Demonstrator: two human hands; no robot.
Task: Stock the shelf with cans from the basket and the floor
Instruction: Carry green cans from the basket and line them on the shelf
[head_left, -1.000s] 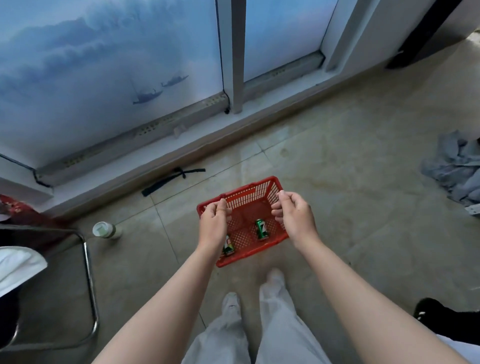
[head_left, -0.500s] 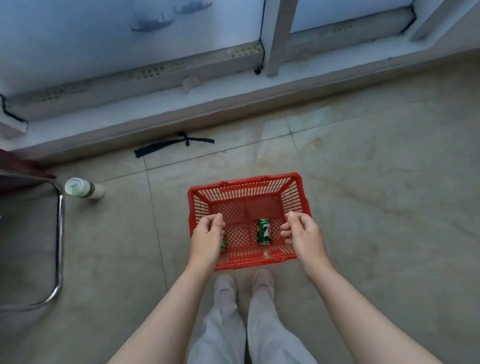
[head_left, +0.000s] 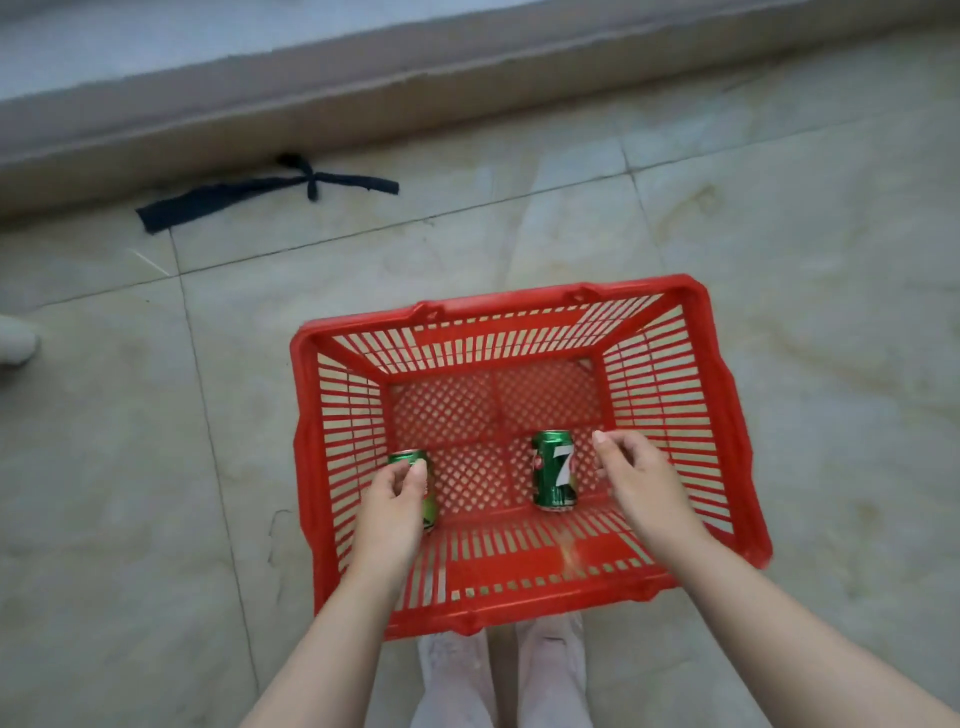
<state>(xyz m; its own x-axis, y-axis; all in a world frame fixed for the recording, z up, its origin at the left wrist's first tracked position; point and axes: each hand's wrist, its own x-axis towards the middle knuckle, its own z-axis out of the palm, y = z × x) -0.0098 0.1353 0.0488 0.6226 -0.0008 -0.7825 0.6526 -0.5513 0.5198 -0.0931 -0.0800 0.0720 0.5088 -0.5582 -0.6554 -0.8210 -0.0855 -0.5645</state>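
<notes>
Red slatted basket (head_left: 717, 415) now lies on the floor (head_left: 779, 234), both hands off its rim and down inside. The left hand (head_left: 395, 499) curls over the left can (head_left: 407, 457) at 8 o'clock, grip unclear; the right hand (head_left: 634, 478), loosely curled and empty, hangs just beside the upright green right can (head_left: 555, 473) at 4 o'clock.

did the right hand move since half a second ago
Yes: the right hand left the basket rim and went down inside, beside the upright can.
</notes>
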